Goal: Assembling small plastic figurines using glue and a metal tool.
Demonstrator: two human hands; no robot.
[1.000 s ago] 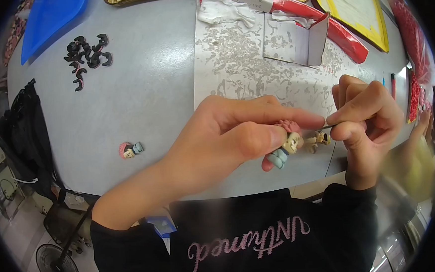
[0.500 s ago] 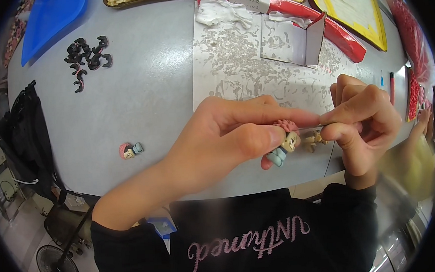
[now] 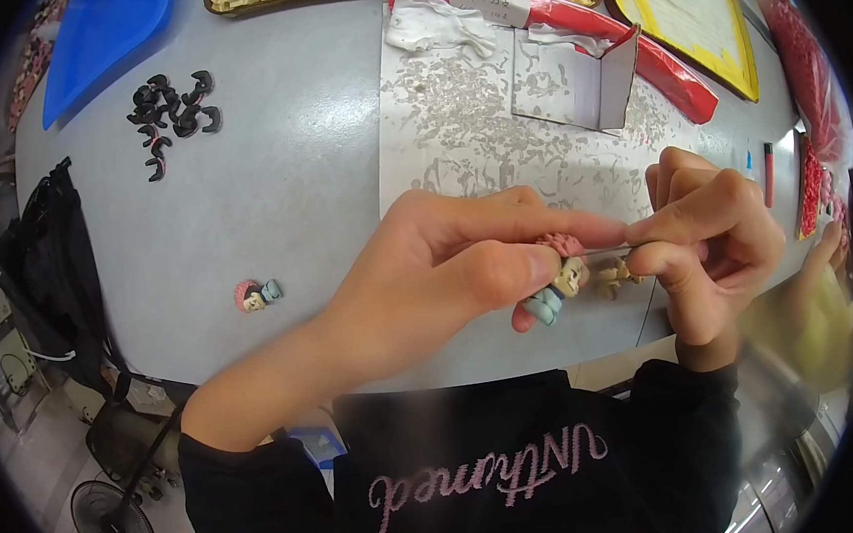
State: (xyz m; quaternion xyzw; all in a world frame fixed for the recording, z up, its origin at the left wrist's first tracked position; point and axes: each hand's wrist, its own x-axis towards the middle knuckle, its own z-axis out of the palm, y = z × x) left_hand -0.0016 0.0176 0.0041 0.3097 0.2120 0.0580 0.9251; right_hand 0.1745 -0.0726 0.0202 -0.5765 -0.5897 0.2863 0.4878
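Note:
My left hand [image 3: 470,264] is closed on a small doll figurine [image 3: 545,307] with pink textured hair, a pale face and a light blue body. It is tilted, held between thumb and fingers above the near part of the table. In a pinch, my right hand [image 3: 723,239] grips a thin metal tool [image 3: 601,250], whose tip meets the figurine's head by the pink hair. Small beige pieces [image 3: 615,278] show behind, beside my right thumb, partly hidden. To the left, a similar pink-haired figurine [image 3: 255,295] lies on the table.
Black curved pieces [image 3: 171,111] lie in a group at the far left, near a blue tray [image 3: 101,52]. A smudged white sheet [image 3: 439,158] bears an open white box [image 3: 572,87] and a crumpled white cloth [image 3: 436,26]. A yellow-edged tray [image 3: 744,52] stands far right. Another person's arm [image 3: 817,262] shows rightward.
My hands, the figurine and the tool stay almost in place, with only a tiny shift of my right hand. At the right edge, the other person's arm has moved slightly.

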